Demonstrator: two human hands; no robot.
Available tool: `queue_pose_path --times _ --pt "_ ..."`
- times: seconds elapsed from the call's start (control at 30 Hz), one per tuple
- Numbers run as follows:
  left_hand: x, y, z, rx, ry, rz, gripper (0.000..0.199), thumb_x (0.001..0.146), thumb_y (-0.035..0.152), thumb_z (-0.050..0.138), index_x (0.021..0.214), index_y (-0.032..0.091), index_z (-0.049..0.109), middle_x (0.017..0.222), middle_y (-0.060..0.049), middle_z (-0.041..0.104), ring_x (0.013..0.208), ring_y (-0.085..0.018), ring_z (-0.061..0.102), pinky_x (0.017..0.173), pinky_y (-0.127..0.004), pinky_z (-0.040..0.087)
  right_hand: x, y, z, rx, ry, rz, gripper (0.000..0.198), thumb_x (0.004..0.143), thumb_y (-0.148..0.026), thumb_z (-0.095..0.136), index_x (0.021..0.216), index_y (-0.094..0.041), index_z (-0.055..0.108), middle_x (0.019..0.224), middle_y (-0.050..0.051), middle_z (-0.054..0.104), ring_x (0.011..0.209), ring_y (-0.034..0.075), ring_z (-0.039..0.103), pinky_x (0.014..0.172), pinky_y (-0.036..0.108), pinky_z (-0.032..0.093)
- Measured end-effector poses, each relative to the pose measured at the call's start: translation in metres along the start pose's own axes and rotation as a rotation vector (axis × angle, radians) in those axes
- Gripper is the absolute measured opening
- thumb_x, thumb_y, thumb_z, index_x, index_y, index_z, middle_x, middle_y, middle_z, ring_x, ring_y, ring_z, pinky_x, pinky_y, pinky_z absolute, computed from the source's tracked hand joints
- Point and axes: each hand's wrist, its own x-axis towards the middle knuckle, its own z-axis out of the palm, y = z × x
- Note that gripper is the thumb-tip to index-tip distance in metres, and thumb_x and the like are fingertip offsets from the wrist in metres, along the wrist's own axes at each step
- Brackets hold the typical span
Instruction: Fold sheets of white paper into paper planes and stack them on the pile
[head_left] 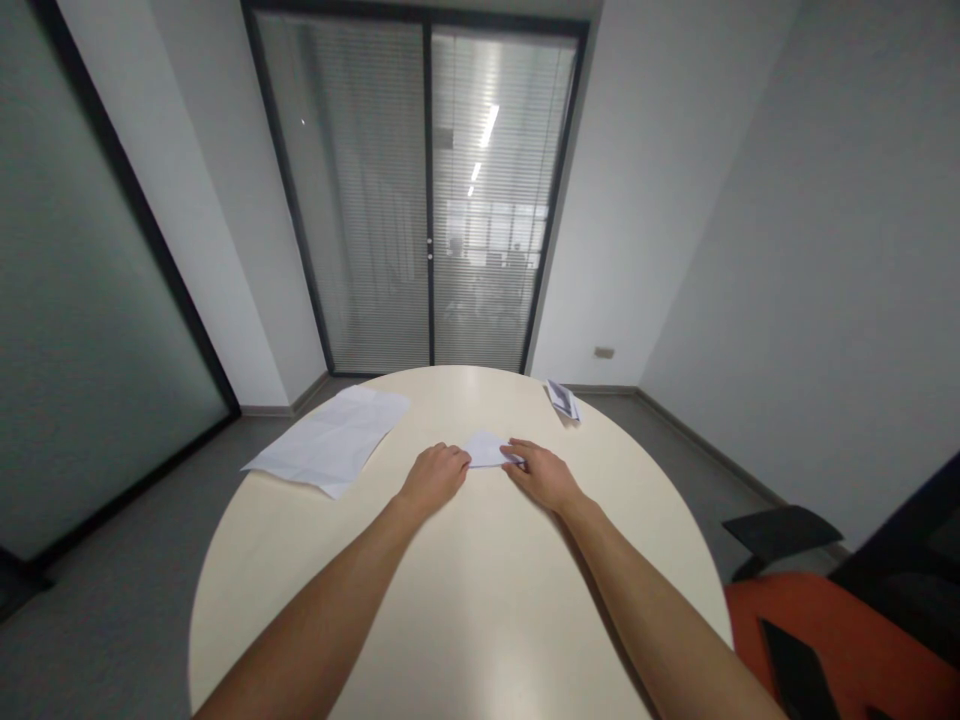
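Paper [484, 450] between the hands [436, 474] [546, 476]: plain white.
Sheet [334, 437] left of the hands: white, faintly creased in grey.
Folded piece [562, 400] beyond and right of the hands: white and bluish grey.
Surface [450, 600] beneath the hands: plain cream.
Chair [832, 630] to the hands' right: orange-red seat, black armrests [784, 530].
Blinds [375, 200] beyond the hands: grey, finely striped across.

On the round cream worktop [465, 600], a large creased sheet [334, 440] is spread at the left, its corner carried past the edge; a folded paper [564, 402] is set near the far right rim. Glazed panels [367, 200] are covered by blinds [487, 310], through which office furniture [517, 252] is perhaps seen. An orange-red chair [881, 640] is placed at the right.
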Motion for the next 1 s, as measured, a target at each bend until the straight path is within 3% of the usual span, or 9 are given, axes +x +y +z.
queue_pose_path --times 0.47,0.63,0.83,1.0 --pt "-0.0016 -0.0007 -0.0005 -0.041 0.002 -0.023 0.025 0.099 0.028 0.048 0.111 0.023 0.069 0.112 -0.007 0.069 0.101 -0.023 0.06 0.091 -0.035 0.048 0.0018 0.0035 0.0043 0.13 0.106 -0.025 0.032 0.09 -0.037 0.062 0.12 -0.026 0.069 0.14 0.007 0.057 0.117 0.023 0.062 0.104 0.037 0.048" --pt "-0.0018 -0.0002 0.0005 -0.022 0.015 -0.03 0.025 0.098 0.028 0.049 0.113 0.023 0.069 0.111 -0.007 0.069 0.101 -0.023 0.06 0.09 -0.035 0.048 0.0013 0.0066 0.0032 0.231 0.084 -0.118 0.032 0.086 -0.026 0.066 0.117 -0.022 0.071 0.141 0.011 0.055 0.121 0.025 0.06 0.101 0.038 0.05" --pt "-0.0024 -0.0001 0.0002 -0.033 0.0 -0.03 0.026 0.099 0.027 0.048 0.116 0.024 0.067 0.113 -0.008 0.069 0.103 -0.023 0.06 0.091 -0.035 0.048 0.0017 0.0021 -0.0018 0.34 0.087 -0.099 0.04 0.079 -0.009 0.059 0.115 -0.021 0.072 0.144 0.011 0.053 0.125 0.026 0.058 0.105 0.04 0.048" --pt "-0.0029 -0.0003 -0.0012 -0.04 -0.006 -0.043 0.026 0.099 0.028 0.049 0.118 0.023 0.066 0.114 -0.009 0.068 0.105 -0.024 0.06 0.093 -0.036 0.047 0.0024 0.0048 -0.0021 0.369 0.096 -0.093 0.047 0.077 -0.006 0.053 0.118 -0.021 0.072 0.145 0.01 0.054 0.127 0.026 0.057 0.106 0.039 0.048"
